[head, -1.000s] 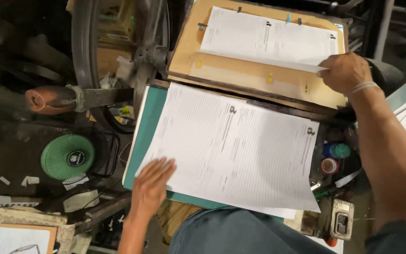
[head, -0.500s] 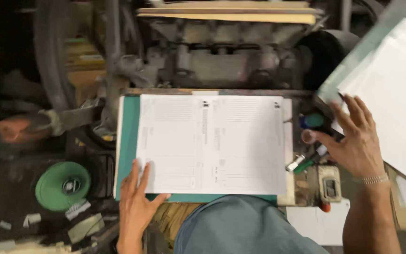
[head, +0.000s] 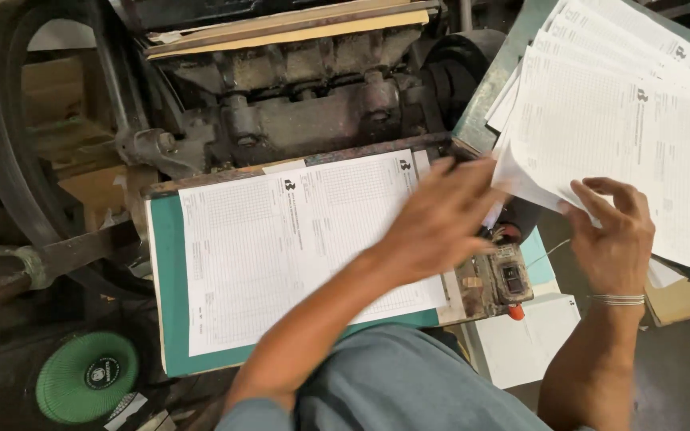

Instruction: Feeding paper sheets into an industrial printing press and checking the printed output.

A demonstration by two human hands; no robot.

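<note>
A stack of printed white forms (head: 281, 247) lies on a green feed board (head: 165, 319) in front of an old iron press (head: 313, 104). My left hand (head: 441, 219) reaches across this stack toward the right, fingers spread and blurred, touching the paper's right edge. My right hand (head: 612, 235) lifts the lower corner of a second, fanned pile of printed sheets (head: 624, 120) on the table to the right, fingers curled under the sheet. A metal bangle circles that wrist.
A small box with a counter and a red knob (head: 509, 279) sits at the board's right edge. A loose white sheet (head: 525, 339) lies below it. A green round cap (head: 85, 375) and a large flywheel (head: 9, 160) are at the left.
The view swung right. My left hand moved from the stack's lower left corner across to its right edge. My right hand shifted onto the fanned pile and lifted a sheet corner.
</note>
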